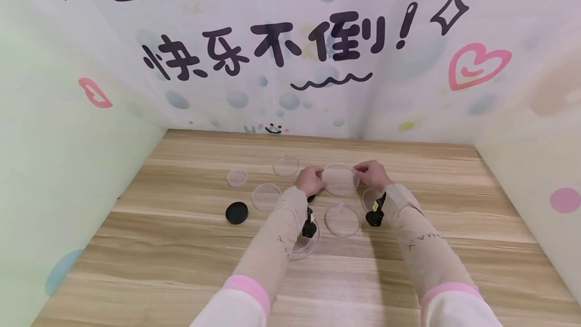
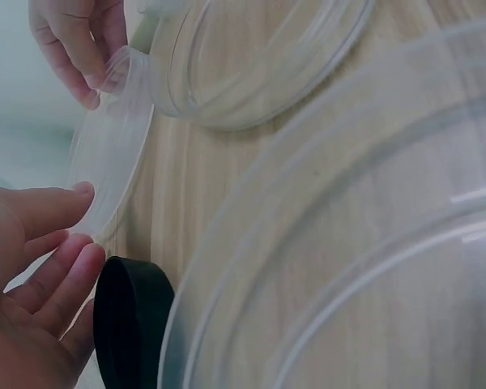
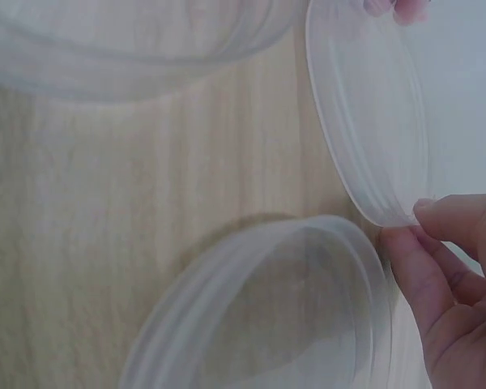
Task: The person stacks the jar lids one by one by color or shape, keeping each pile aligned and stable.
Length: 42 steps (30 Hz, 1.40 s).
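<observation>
Both hands hold a shallow clear plastic lid (image 1: 340,179) by opposite edges, near the back of the table. My left hand (image 1: 310,180) pinches its left rim between thumb and fingers. At the right rim, my right hand (image 1: 373,173) pinches it the same way. In the left wrist view the lid (image 2: 113,154) stands tilted close over the wood. A black round lid (image 2: 130,324) sits right beside the left fingers, mostly hidden by the wrist in the head view. Below the right hand lies a clear round piece (image 3: 259,324) with a raised rim.
Nearer the front are a clear round lid (image 1: 342,220) and a larger one (image 1: 308,251) partly behind the left sleeve. Off to the left lie more clear lids, including a small one (image 1: 237,177), and a black lid (image 1: 237,213). A printed curtain (image 1: 254,105) hangs behind the table.
</observation>
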### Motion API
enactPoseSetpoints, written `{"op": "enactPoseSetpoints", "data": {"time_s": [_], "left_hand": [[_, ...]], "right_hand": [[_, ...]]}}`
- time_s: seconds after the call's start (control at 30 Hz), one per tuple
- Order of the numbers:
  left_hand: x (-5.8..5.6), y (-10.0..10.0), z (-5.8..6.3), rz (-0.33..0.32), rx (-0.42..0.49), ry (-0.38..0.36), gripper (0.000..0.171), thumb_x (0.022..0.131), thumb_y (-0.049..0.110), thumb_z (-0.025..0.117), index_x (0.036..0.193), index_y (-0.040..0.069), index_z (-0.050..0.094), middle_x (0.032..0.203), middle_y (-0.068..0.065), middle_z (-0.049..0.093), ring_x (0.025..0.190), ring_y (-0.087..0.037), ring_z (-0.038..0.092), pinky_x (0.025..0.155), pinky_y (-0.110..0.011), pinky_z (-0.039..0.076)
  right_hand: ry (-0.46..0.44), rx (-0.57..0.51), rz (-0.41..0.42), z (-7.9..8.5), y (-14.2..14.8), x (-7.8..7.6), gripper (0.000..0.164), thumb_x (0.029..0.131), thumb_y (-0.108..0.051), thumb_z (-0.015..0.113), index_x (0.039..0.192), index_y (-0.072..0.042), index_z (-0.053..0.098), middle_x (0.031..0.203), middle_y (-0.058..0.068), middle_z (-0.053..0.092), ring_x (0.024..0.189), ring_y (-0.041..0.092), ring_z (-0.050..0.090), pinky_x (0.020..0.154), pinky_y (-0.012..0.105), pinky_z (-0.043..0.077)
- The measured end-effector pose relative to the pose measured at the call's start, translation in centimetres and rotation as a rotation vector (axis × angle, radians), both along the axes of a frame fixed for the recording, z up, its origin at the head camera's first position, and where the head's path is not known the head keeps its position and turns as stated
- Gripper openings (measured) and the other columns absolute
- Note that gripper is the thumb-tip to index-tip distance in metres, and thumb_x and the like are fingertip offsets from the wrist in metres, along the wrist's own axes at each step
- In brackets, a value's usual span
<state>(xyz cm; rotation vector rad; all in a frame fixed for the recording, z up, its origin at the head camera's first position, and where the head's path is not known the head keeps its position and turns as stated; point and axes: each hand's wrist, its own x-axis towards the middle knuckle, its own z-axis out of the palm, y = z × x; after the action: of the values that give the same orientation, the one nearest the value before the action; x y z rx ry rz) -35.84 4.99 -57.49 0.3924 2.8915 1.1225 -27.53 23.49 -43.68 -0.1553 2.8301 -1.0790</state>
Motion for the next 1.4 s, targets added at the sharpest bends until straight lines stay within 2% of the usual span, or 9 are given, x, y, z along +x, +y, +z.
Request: {"op": "enactPoseSetpoints", "data": {"time_s": [0.2, 0.33, 0.4, 0.47, 0.53, 0.7, 0.9, 1.07, 1.4], "left_hand": [[-5.2, 0.6, -6.8, 0.005, 0.105, 0.013, 0.047, 0.062, 0.027, 0.074, 0.108, 0.025, 0.062, 0.085, 0.014, 0.059, 0.076, -0.003, 0.056, 0.067, -0.021, 0.045], [-6.6, 0.5, -8.2, -0.017, 0.200, 0.055, 0.046, 0.060, 0.030, 0.073, 0.103, 0.035, 0.059, 0.080, 0.022, 0.054, 0.072, 0.004, 0.053, 0.066, -0.017, 0.044], [-5.9, 0.3, -7.0, -0.026, 0.217, 0.061, 0.046, 0.062, 0.027, 0.073, 0.105, 0.031, 0.059, 0.083, 0.019, 0.056, 0.074, 0.002, 0.054, 0.066, -0.017, 0.044], [-4.4, 0.0, -4.4, -0.026, 0.212, 0.044, 0.045, 0.065, 0.021, 0.072, 0.108, 0.023, 0.059, 0.087, 0.013, 0.058, 0.078, -0.003, 0.055, 0.068, -0.018, 0.045], [-1.8, -0.3, -0.4, -0.009, 0.188, 0.026, 0.044, 0.069, 0.014, 0.069, 0.112, 0.012, 0.058, 0.093, 0.003, 0.060, 0.083, -0.010, 0.057, 0.070, -0.022, 0.045], [3.9, -2.1, 8.8, -0.043, 0.241, -0.067, 0.039, 0.075, 0.015, 0.068, 0.113, 0.010, 0.059, 0.095, -0.001, 0.061, 0.081, -0.012, 0.059, 0.072, -0.022, 0.045], [7.9, -3.3, 15.3, -0.002, 0.234, -0.077, 0.032, 0.079, 0.011, 0.063, 0.110, 0.006, 0.060, 0.094, -0.005, 0.062, 0.083, -0.016, 0.059, 0.077, -0.026, 0.045], [8.8, -4.0, 16.9, 0.011, 0.227, -0.006, 0.025, 0.081, 0.012, 0.061, 0.105, 0.004, 0.061, 0.090, -0.006, 0.063, 0.085, -0.018, 0.058, 0.078, -0.026, 0.043], [9.0, -5.6, 18.3, 0.008, 0.297, -0.094, 0.022, 0.082, 0.011, 0.061, 0.102, 0.003, 0.060, 0.090, -0.008, 0.061, 0.065, -0.016, 0.063, 0.056, -0.019, 0.046]], "right_hand": [[0.003, -0.022, -0.029, 0.5, 0.0, 0.1, 0.027, 0.088, -0.006, 0.051, 0.109, 0.010, 0.057, 0.107, 0.025, 0.057, 0.096, 0.033, 0.053, 0.080, 0.040, 0.046], [0.014, -0.043, -0.048, 0.9, -0.2, 0.1, 0.027, 0.088, -0.005, 0.049, 0.110, 0.009, 0.056, 0.109, 0.026, 0.056, 0.098, 0.033, 0.052, 0.081, 0.040, 0.046], [0.026, -0.053, -0.049, 1.0, -0.2, 0.1, 0.027, 0.088, -0.005, 0.050, 0.110, 0.009, 0.056, 0.108, 0.026, 0.056, 0.096, 0.033, 0.053, 0.080, 0.040, 0.047], [0.034, -0.068, -0.049, 1.2, -0.3, 0.1, 0.028, 0.088, -0.005, 0.050, 0.110, 0.010, 0.056, 0.107, 0.026, 0.056, 0.094, 0.032, 0.054, 0.078, 0.039, 0.048], [0.036, -0.087, -0.048, 1.5, -0.3, 0.2, 0.028, 0.088, -0.005, 0.050, 0.110, 0.010, 0.056, 0.107, 0.026, 0.056, 0.093, 0.032, 0.054, 0.076, 0.038, 0.049], [0.041, -0.115, -0.059, 2.2, -0.7, 0.4, 0.028, 0.088, -0.006, 0.050, 0.110, 0.010, 0.055, 0.105, 0.026, 0.057, 0.090, 0.031, 0.055, 0.074, 0.036, 0.050], [0.062, -0.130, -0.049, 2.9, -0.9, 0.6, 0.028, 0.088, -0.008, 0.051, 0.110, 0.010, 0.056, 0.102, 0.025, 0.058, 0.085, 0.030, 0.058, 0.071, 0.035, 0.050], [0.091, -0.140, -0.036, 3.4, -1.3, 0.8, 0.027, 0.088, -0.009, 0.052, 0.108, 0.008, 0.057, 0.100, 0.024, 0.059, 0.083, 0.030, 0.059, 0.070, 0.035, 0.051], [0.120, -0.157, -0.010, 4.8, -2.7, 1.4, 0.025, 0.086, -0.007, 0.054, 0.107, 0.007, 0.059, 0.100, 0.023, 0.060, 0.085, 0.030, 0.059, 0.070, 0.033, 0.051]]}}
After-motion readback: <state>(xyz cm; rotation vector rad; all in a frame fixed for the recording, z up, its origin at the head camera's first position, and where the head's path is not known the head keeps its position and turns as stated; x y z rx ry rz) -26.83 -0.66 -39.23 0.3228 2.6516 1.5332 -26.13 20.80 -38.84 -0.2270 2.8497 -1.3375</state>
